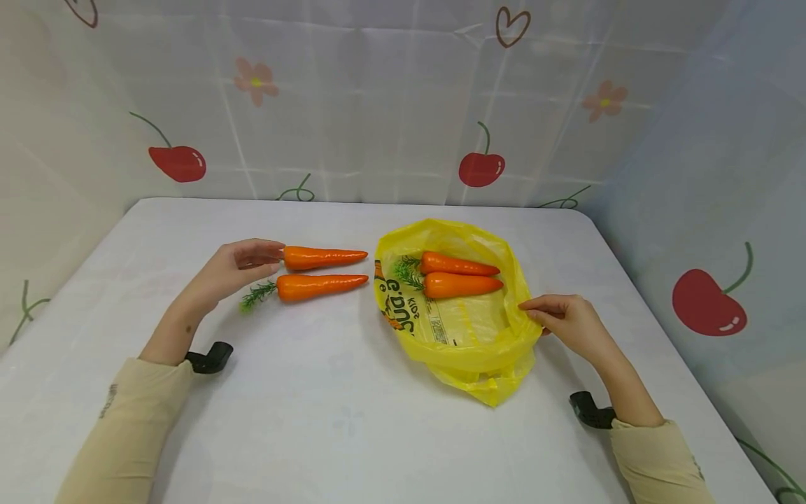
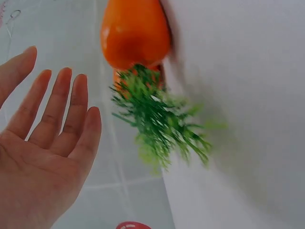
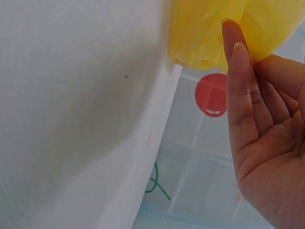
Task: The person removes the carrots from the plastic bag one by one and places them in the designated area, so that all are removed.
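Two orange carrots lie side by side on the table, left of a yellow plastic bag (image 1: 478,357). My left hand (image 1: 248,262) is at the stem end of the far carrot (image 1: 324,257); the left wrist view shows its fingers (image 2: 59,109) extended and holding nothing. Green leafy tops (image 2: 152,114) stick out from the near carrot (image 1: 321,287). At the bag's right side, my right hand (image 1: 569,322) pinches the rim between thumb and fingers. Inside the open bag rest two more carrots, one far (image 1: 458,264) and one near (image 1: 462,285), their leaves pointing left.
A white table (image 1: 302,420) bears everything. Behind it and to the right hang pale curtains (image 1: 378,91) printed with cherries, flowers and hearts. Black wrist mounts (image 1: 210,357) sit on both forearms, beside the beige sleeves.
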The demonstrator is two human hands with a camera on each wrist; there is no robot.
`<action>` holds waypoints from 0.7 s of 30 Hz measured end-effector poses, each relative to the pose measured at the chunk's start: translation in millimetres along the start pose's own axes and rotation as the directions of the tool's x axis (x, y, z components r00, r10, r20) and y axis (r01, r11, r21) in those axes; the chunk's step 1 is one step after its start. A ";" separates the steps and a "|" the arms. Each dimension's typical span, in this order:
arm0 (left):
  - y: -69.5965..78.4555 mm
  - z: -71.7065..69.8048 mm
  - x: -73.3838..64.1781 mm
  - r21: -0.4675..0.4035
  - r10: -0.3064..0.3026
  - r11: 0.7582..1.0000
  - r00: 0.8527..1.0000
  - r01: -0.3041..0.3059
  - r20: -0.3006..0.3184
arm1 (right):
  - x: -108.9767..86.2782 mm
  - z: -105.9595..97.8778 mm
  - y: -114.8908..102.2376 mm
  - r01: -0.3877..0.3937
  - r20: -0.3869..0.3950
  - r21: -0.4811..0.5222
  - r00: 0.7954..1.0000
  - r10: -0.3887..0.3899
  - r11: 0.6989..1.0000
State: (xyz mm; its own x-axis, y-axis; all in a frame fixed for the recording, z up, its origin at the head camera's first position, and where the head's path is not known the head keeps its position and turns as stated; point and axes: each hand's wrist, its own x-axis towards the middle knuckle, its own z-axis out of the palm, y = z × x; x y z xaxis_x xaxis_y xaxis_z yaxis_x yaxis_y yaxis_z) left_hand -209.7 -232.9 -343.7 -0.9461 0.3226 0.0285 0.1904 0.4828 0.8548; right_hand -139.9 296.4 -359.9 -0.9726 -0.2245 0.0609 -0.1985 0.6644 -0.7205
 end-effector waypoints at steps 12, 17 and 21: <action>74.6 64.1 29.6 -0.187 0.226 0.961 0.968 -0.202 0.113 | -1.0 -0.2 0.6 0.002 -0.002 0.007 1.000 -0.002 1.000; 94.1 97.9 45.0 -0.261 0.336 0.922 0.927 -0.288 0.165 | -0.2 -0.5 1.2 0.007 -0.003 0.011 1.000 -0.007 1.000; 102.2 128.5 61.2 -0.261 0.386 0.906 0.902 -0.333 0.192 | 0.4 0.2 1.8 -0.001 -0.002 0.019 1.000 0.001 1.000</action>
State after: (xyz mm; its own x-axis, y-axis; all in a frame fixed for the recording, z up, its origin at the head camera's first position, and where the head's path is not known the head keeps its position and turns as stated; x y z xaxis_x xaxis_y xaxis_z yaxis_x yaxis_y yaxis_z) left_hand -214.4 -59.3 -321.2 -0.7297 0.6338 0.2564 0.4189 0.1181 0.9003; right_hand -140.6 297.3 -361.4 -0.9729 -0.2228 0.0616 -0.1955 0.6512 -0.7333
